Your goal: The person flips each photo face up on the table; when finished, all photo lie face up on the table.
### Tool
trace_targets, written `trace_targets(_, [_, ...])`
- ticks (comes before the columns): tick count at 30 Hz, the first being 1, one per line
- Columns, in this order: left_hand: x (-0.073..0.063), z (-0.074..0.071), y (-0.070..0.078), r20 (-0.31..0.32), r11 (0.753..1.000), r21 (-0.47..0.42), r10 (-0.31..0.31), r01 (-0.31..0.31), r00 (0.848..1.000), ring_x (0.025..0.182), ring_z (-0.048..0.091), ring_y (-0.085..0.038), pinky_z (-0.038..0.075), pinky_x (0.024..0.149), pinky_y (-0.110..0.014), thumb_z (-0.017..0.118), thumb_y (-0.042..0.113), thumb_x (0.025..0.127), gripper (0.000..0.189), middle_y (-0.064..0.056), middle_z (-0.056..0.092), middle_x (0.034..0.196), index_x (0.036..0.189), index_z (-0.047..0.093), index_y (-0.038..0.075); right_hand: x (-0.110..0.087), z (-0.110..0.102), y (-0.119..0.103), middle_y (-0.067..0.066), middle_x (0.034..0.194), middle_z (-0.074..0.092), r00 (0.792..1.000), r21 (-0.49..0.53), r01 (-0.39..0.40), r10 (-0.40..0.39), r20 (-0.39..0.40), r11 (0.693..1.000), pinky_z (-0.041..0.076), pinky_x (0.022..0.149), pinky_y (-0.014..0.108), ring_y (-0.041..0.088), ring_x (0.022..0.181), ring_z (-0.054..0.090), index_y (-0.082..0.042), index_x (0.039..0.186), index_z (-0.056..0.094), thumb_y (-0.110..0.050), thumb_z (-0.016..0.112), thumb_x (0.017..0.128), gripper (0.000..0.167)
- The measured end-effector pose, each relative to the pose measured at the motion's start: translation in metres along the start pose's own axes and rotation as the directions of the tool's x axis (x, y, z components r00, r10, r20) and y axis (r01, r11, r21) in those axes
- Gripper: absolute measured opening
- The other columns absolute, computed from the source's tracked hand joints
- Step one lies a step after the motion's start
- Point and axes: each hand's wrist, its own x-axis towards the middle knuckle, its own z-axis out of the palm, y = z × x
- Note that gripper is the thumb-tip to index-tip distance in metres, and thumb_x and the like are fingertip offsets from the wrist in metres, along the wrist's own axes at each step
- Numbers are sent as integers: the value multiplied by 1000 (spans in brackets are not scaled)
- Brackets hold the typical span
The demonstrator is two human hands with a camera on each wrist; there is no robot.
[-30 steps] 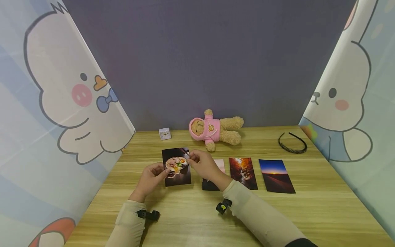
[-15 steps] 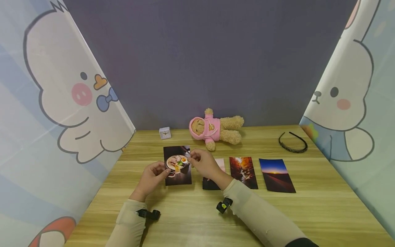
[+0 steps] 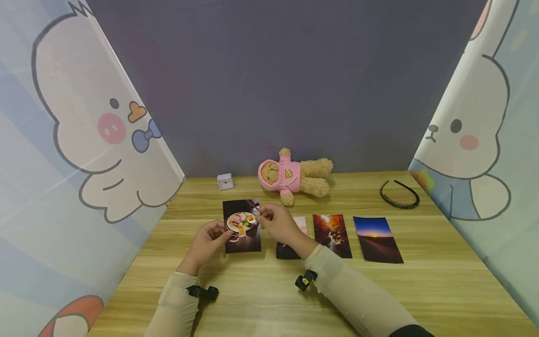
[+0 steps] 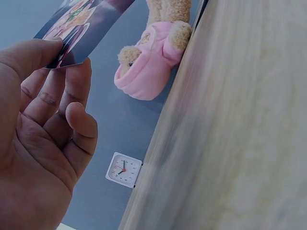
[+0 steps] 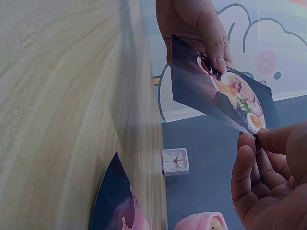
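A photo print point(image 3: 248, 243) of a noodle bowl with egg is held up by both hands, raised off the table as the wrist views show. My left hand point(image 3: 206, 243) pinches its left edge, thumb on the picture side and fingers behind. On the opposite edge, my right hand point(image 3: 279, 224) pinches it between thumb and fingertips. Beneath the right hand lies a pink-and-dark photo point(image 3: 300, 223), partly hidden by that hand and wrist. To its right are an autumn stream photo point(image 3: 331, 236) and a sunset photo point(image 3: 378, 239), both flat on the wooden table point(image 3: 261, 299).
A teddy bear point(image 3: 294, 175) in a pink hoodie lies on its back by the rear wall. Left of it stands a small white clock point(image 3: 225, 181). A black headband point(image 3: 400, 196) rests at the back right. Cartoon-printed panels flank the table.
The noodle-bowl photo has shifted very slightly up and to the right in the head view since a second ago. Both hands keep the same hold on it.
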Motion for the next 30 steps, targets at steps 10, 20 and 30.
trace_targets(10, [0,0,-2,-38,1000,15,-13,14,999,69,65,-9,50,59,-23,71,3,100,8,-14,74,84,101,69,-5,0,-1,0,-2,90,69,1000,-56,-18,17,-7,998,52,70,30,14,80,63,-6,112,68,-16,74,100,17])
trace_targets(20, [-1,0,-2,-24,1000,8,-14,14,1000,72,70,-12,57,62,-27,69,1,101,6,-15,74,84,97,71,-3,1,-4,0,-3,97,66,1000,-92,-24,23,-10,995,52,78,34,16,86,60,-11,121,69,-23,78,97,28])
trace_targets(30, [-1,1,-3,-7,998,53,-25,26,1000,70,62,-9,52,61,-25,72,6,99,11,-7,72,85,90,77,6,-1,-3,-1,-6,95,70,999,-123,8,-3,36,992,53,76,34,13,84,63,-11,120,74,-22,74,100,23])
